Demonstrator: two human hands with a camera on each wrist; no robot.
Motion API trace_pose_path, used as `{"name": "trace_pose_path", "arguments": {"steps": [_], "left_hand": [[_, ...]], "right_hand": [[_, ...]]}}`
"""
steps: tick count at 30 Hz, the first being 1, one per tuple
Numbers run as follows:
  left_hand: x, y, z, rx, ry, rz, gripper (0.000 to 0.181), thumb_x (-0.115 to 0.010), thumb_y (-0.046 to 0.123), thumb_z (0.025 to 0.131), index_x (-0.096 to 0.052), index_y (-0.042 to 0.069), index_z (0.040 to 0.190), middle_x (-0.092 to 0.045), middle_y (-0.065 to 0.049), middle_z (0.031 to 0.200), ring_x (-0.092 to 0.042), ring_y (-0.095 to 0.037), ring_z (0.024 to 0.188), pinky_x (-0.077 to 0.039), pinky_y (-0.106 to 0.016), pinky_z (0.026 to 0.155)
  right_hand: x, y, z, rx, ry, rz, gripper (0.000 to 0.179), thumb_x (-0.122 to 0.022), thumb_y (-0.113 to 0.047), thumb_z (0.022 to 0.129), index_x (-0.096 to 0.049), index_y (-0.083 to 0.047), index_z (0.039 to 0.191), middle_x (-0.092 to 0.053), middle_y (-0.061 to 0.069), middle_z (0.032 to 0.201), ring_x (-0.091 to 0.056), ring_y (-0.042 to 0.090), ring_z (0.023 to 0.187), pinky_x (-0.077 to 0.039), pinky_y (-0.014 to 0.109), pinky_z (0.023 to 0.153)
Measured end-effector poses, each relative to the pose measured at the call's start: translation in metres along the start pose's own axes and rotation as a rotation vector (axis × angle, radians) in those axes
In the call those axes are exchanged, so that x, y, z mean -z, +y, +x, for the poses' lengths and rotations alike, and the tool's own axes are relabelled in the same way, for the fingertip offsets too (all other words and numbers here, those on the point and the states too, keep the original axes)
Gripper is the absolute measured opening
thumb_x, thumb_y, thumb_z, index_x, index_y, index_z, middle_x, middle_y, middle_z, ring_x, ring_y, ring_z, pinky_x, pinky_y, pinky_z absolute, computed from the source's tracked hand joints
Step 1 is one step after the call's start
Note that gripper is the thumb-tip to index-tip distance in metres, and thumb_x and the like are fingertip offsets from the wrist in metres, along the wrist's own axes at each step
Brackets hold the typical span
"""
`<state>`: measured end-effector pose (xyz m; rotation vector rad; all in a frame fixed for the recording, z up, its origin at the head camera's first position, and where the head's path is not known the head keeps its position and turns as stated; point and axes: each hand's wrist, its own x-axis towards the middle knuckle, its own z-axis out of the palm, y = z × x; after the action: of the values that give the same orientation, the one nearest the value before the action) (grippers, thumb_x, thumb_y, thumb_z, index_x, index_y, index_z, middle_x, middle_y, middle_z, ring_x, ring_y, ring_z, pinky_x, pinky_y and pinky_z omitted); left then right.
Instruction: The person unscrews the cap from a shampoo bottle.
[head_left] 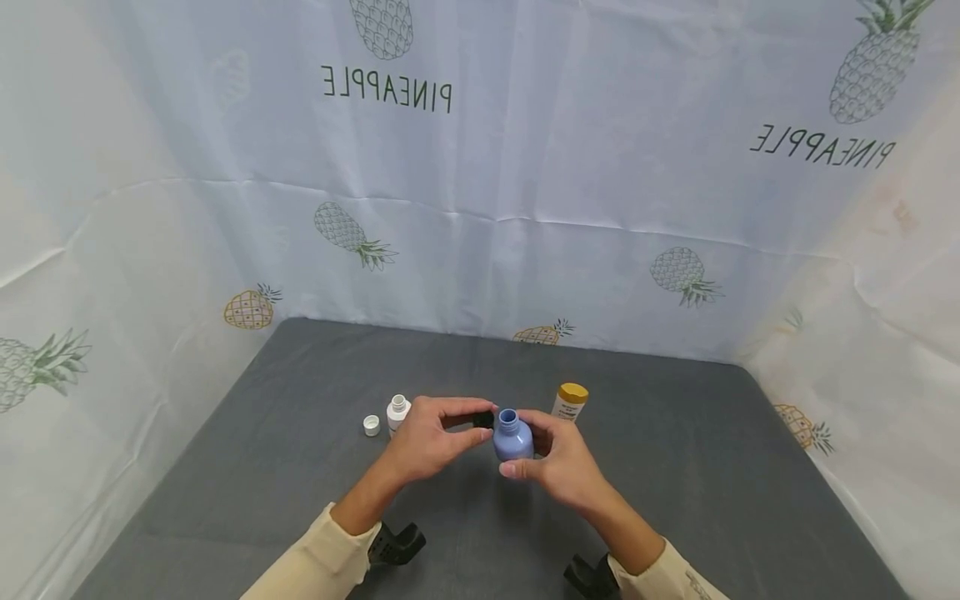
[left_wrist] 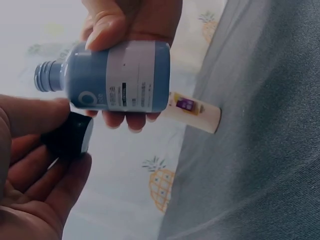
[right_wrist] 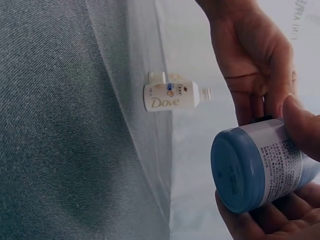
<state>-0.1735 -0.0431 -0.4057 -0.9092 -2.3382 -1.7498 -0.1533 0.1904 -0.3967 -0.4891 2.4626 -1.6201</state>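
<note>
A blue bottle (head_left: 513, 442) with an uncapped threaded neck is held upright above the table in my right hand (head_left: 564, 460), thumb on the near side and fingers behind. My left hand (head_left: 433, 440) pinches a black cap (left_wrist: 70, 134) between thumb and fingers, just left of the bottle's neck. Printed text covers the bottle's pale label (left_wrist: 131, 76) in the left wrist view. The right wrist view shows the bottle's round base (right_wrist: 234, 170); the black cap is mostly hidden behind the bottle there.
Left of my left hand stands an uncapped white Dove bottle (right_wrist: 172, 96), with a small white cap (head_left: 371, 426) beside it on the dark grey table (head_left: 315, 467). Behind my right hand is a white bottle with a yellow cap (head_left: 572, 398). A pineapple-print curtain (head_left: 487, 167) surrounds the table.
</note>
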Motion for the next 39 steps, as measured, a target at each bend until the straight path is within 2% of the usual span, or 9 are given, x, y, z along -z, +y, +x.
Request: {"name": "trace_pose_path", "arguments": {"steps": [8,20,29,39], "left_hand": [[-0.008,-0.005,0.002,0.026,0.048,0.127,0.034,-0.078,0.009,0.092,-0.075,0.002,0.125,-0.077,-0.014,0.123,-0.075,-0.032,0.114,-0.060,-0.046,0.097],[-0.016,-0.017,0.004,0.046,0.134,0.261,0.033,-0.081,0.010,0.090,-0.077,0.003,0.121,-0.079,-0.010,0.120,-0.077,-0.024,0.108,-0.063,-0.039,0.092],[-0.023,-0.027,0.010,0.039,0.170,0.277,0.030,-0.082,0.006,0.087,-0.078,0.004,0.117,-0.079,-0.009,0.116,-0.078,-0.024,0.104,-0.064,-0.039,0.089],[-0.028,-0.037,0.014,0.057,0.190,0.249,0.030,-0.082,-0.001,0.085,-0.077,0.002,0.114,-0.078,-0.011,0.110,-0.077,-0.024,0.101,-0.064,-0.039,0.089]], "right_hand": [[-0.003,0.007,0.008,0.000,0.039,-0.004,0.059,-0.086,-0.008,0.084,-0.063,-0.001,0.138,-0.072,0.019,0.129,-0.072,0.026,0.109,-0.060,0.048,0.098],[-0.008,0.018,0.019,-0.058,0.116,-0.012,0.058,-0.087,-0.006,0.083,-0.064,-0.002,0.136,-0.072,0.016,0.127,-0.071,0.028,0.113,-0.058,0.052,0.102],[-0.011,0.024,0.028,-0.093,0.152,0.019,0.060,-0.087,-0.003,0.081,-0.064,-0.003,0.136,-0.072,0.015,0.129,-0.070,0.029,0.116,-0.056,0.053,0.105],[-0.014,0.031,0.035,-0.115,0.159,0.066,0.059,-0.085,0.001,0.082,-0.063,-0.002,0.137,-0.070,0.017,0.131,-0.069,0.031,0.119,-0.056,0.053,0.106]]}}
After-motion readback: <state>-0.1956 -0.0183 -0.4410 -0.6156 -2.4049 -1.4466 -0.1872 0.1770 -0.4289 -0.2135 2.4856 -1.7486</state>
